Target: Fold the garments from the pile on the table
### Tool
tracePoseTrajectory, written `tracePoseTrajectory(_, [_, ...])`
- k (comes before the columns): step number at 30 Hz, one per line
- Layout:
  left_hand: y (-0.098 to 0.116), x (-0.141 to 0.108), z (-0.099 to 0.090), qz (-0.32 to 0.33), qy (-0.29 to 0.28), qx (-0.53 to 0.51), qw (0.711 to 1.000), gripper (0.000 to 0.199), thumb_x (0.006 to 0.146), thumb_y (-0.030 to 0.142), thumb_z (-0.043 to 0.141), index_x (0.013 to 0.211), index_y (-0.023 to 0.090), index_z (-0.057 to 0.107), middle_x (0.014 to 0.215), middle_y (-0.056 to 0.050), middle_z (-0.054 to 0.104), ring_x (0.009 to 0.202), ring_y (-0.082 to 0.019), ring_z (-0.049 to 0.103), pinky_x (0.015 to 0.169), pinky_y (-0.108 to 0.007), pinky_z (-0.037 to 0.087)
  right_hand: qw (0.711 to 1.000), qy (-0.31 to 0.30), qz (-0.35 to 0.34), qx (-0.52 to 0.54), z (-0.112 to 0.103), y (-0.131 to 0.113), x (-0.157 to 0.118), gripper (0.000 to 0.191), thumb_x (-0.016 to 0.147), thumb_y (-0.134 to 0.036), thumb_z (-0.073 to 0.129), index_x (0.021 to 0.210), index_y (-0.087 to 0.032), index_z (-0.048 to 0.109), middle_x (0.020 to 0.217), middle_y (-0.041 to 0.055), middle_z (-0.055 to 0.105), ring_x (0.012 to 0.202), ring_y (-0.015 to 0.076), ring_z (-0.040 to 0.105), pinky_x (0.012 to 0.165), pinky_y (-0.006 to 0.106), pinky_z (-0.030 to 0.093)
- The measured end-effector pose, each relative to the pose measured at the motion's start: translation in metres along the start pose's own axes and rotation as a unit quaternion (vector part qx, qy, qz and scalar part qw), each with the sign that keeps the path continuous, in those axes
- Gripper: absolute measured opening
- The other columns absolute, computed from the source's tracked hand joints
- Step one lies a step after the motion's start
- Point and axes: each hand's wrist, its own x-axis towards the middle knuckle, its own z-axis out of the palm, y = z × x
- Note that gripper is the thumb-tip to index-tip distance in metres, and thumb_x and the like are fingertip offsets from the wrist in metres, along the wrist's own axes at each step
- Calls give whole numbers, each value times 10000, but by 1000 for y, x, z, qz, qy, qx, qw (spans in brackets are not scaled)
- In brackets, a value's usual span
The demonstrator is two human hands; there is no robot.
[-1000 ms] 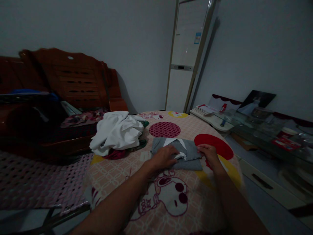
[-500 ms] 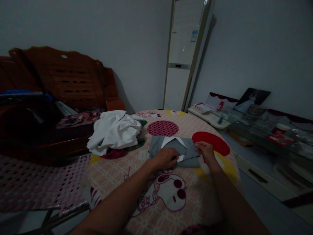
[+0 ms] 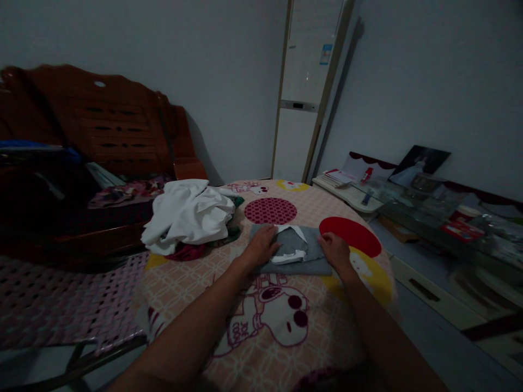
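Fingers (image 3: pixel 270 232) of the left hand (image 3: pixel 261 246) lie spread and flat on the left part of the grey garment (image 3: pixel 291 247), thumb set apart from the rest; they rest on the cloth and are not gripping it. At the opposite edge, the right hand (image 3: pixel 335 251) has its fingers bent in to the thumb and appears to pinch the cloth there; the contact itself is small and dim.

The garment lies flat on the cloth-covered counter (image 3: pixel 322 354), between the two hands, in a low, layered rectangle. White trim (image 3: pixel 292 257) shows on its upper face. The lower layer projects past the upper one on the near side, so the edges do not meet there.

Progress, as judged: the main folds of this piece look to be done, and the hands seem to be at smoothing and squaring it. Left to do, apparently, is the uneven near edge.

Left of the garment and apart from it, white cloth (image 3: pixel 192 212) lies crumpled over dark red fabric (image 3: pixel 186 252) and green fabric (image 3: pixel 233 235). Nothing in this heap appears folded; its lower contents are hidden.

Beyond the counter: a wooden bench (image 3: pixel 116 122) at left, a tall white cabinet unit (image 3: pixel 295 139) behind, papers (image 3: pixel 337 178) on a stand at right.
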Motion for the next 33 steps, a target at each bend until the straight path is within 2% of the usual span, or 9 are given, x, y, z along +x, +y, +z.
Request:
tracePoseTrajectory(3, [4,-4,3,3,-54,38,998,511,913,351,542,1379,154,474,1492,-192,428,1397,-316,378,1147,-540,292,994,-67,-34,80,3,0,-1,341,717,-320,691,1039,-210,715,967,76,744,939,247,686,881,361,511])
tracePoseTrajectory(6, [9,-7,3,-19,-81,71,994,520,944,369,489,1408,142,431,1522,-208,384,1430,-332,325,1144,-583,252,983,-87,-24,161,2,2,1,310,669,-256,692,971,-193,726,998,72,742,968,254,690,930,399,506])
tracePoseTrajectory(12, [11,-8,3,-46,-94,101,989,563,946,421,470,1420,123,410,1536,-227,358,1440,-358,300,1137,-562,247,973,-94,-2,210,-6,4,1,256,607,-239,724,860,-205,745,951,50,753,982,274,689,942,427,507])
tracePoseTrajectory(15, [12,-10,4,-44,-92,108,989,556,952,408,462,1425,118,416,1546,-227,342,1443,-368,289,1140,-578,231,985,-80,-12,152,-12,1,0,214,635,-252,741,845,-214,756,891,55,755,908,268,693,897,402,516])
tracePoseTrajectory(19, [14,-10,-1,-23,-85,97,991,510,936,385,503,1381,136,487,1516,-206,400,1409,-373,342,1125,-583,261,997,-7,-77,-29,-17,-16,9,217,826,-307,621,939,-181,757,956,120,748,931,276,675,910,394,482])
tracePoseTrajectory(23, [10,11,-14,-20,-54,46,997,301,943,336,493,1115,156,661,1181,-149,668,1140,-284,594,1011,-420,422,971,-98,-205,-80,-2,-52,30,300,935,-233,463,1072,-184,726,1127,107,725,1068,222,643,975,306,434])
tracePoseTrajectory(26, [1,35,-19,-52,-5,36,998,301,972,225,392,1035,161,680,1072,-126,701,1034,-231,637,926,-324,453,958,-140,-216,-130,19,-69,48,360,971,-183,377,1100,-158,713,1151,119,717,1080,210,642,962,278,425])
tracePoseTrajectory(30, [-17,57,-13,-85,-36,68,993,324,968,190,381,958,143,701,1025,-139,714,998,-234,650,895,-311,455,943,-171,-203,-201,42,-64,57,305,950,-149,435,914,-156,739,995,132,744,967,225,662,887,289,446])
tracePoseTrajectory(33, [-28,61,-3,-73,-69,78,992,307,965,232,417,928,147,710,1017,-126,721,984,-231,654,882,-311,463,945,-160,-214,-189,52,-49,53,203,936,-225,529,953,-173,725,1029,109,732,992,211,639,899,287,438])
